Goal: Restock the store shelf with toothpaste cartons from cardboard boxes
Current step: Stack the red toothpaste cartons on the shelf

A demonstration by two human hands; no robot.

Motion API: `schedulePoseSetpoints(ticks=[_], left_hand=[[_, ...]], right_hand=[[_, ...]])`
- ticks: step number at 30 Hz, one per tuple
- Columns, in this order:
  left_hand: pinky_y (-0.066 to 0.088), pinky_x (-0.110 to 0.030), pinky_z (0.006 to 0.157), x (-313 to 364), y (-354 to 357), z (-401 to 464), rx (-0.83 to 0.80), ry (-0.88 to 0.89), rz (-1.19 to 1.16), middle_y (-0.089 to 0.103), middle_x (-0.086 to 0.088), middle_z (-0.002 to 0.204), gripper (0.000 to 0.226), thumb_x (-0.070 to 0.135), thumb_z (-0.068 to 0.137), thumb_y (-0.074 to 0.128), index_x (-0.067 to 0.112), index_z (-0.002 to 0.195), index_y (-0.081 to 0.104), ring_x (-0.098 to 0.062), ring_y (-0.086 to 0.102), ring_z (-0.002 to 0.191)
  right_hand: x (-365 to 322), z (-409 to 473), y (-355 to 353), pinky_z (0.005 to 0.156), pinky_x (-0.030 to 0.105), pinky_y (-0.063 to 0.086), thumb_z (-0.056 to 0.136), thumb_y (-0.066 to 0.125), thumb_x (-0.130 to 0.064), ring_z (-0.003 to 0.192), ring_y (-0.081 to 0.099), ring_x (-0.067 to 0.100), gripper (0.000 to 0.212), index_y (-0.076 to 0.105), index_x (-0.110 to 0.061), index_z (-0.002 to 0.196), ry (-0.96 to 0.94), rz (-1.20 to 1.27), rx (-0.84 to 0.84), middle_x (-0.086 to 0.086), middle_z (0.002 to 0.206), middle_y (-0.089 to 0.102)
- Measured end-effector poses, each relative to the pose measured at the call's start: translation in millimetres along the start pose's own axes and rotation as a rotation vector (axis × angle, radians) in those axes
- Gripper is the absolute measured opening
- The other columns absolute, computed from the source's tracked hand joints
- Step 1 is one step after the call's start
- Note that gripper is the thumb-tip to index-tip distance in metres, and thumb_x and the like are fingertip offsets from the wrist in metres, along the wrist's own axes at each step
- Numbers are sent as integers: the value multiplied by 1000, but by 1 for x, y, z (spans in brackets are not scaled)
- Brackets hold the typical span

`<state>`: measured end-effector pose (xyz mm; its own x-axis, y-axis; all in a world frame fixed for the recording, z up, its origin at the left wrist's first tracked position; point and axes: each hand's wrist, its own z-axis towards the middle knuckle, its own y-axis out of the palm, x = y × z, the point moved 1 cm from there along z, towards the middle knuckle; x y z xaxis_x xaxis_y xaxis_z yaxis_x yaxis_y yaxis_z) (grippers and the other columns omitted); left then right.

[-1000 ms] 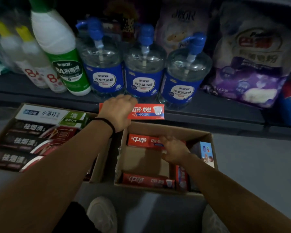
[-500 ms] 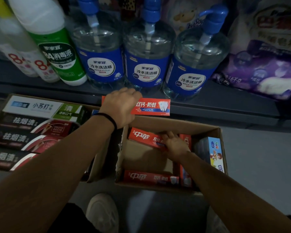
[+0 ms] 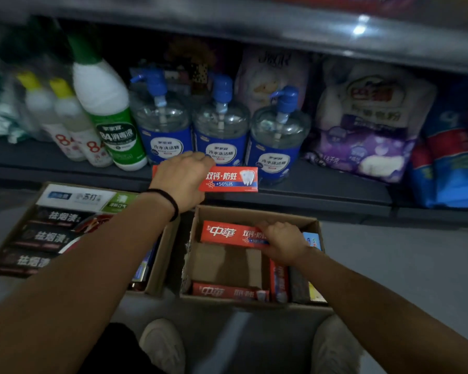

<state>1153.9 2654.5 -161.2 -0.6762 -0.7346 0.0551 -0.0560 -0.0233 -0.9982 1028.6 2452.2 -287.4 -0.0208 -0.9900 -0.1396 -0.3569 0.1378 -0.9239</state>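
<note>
Left hand [image 3: 183, 179] grips red carton [image 3: 231, 178] at frame centre by shelf edge [image 3: 322, 201]; right hand [image 3: 283, 242] grips boxed carton [image 3: 227, 233] in cardboard box [image 3: 254, 211].

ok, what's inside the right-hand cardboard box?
Right-hand cardboard box: red toothpaste carton gripped by the right hand, another red carton at the near wall, cartons on edge at right; under the hand is hidden.
</note>
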Motion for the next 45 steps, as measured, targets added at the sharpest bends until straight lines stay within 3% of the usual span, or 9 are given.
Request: schedulePoseSetpoints(ticks=[9, 15, 18, 24, 28, 37, 45], left_hand=[[43, -33, 82, 47, -106, -46, 137, -11, 130, 54, 1, 116, 48, 31, 77, 70, 21, 119, 49, -21, 50, 111], [43, -33, 75, 81, -178, -69, 268, 6, 150, 55, 1, 112, 43, 32, 77, 70, 22, 115, 52, -20, 52, 109], [46, -34, 80, 94, -215, -78, 323, 15, 163, 57, 1, 114, 45, 33, 77, 70, 22, 116, 52, -21, 53, 109], [46, -36, 77, 105, -280, -86, 440, -2, 169, 56, 2, 110, 44, 31, 79, 69, 23, 118, 51, -20, 53, 105], [48, -36, 79, 100, -314, -76, 489, -6, 175, 57, 3, 112, 46, 36, 77, 71, 25, 117, 51, -20, 55, 106], [49, -36, 80, 72, -351, -7, 507, -44, 147, 59, 1, 112, 40, 32, 79, 72, 23, 114, 53, -20, 57, 103], [46, -41, 84, 35, -358, 61, 487, -129, 125, 58, -2, 121, 55, 30, 76, 76, 23, 125, 51, -23, 56, 109]], right_hand=[[-10, -97, -125, 83, 33, 45, 86, 60, -40, 109, 56, 25, 43, 51, -15, 121, -26, -88, 282, 5, 120, 57], [-8, -160, -194, 83, 35, 48, 88, 60, -34, 109, 57, 25, 42, 51, -14, 123, -24, -186, 445, 6, 120, 58], [-8, -189, -227, 84, 35, 46, 88, 60, -35, 110, 56, 24, 44, 50, -15, 125, -11, -240, 504, 5, 122, 57], [-1, -227, -283, 75, 32, 45, 82, 68, -33, 105, 58, 24, 42, 56, -15, 118, -27, -303, 693, 3, 113, 61], [3, -232, -326, 69, 35, 46, 77, 71, -27, 94, 60, 29, 39, 59, -11, 110, -34, -339, 763, 7, 103, 63], [33, -186, -403, 72, 39, 48, 79, 69, -28, 97, 60, 31, 41, 58, -10, 114, 21, -404, 852, 9, 106, 61], [70, -113, -444, 79, 34, 47, 84, 66, -44, 103, 57, 21, 48, 54, -15, 120, 71, -420, 880, 3, 113, 59]])
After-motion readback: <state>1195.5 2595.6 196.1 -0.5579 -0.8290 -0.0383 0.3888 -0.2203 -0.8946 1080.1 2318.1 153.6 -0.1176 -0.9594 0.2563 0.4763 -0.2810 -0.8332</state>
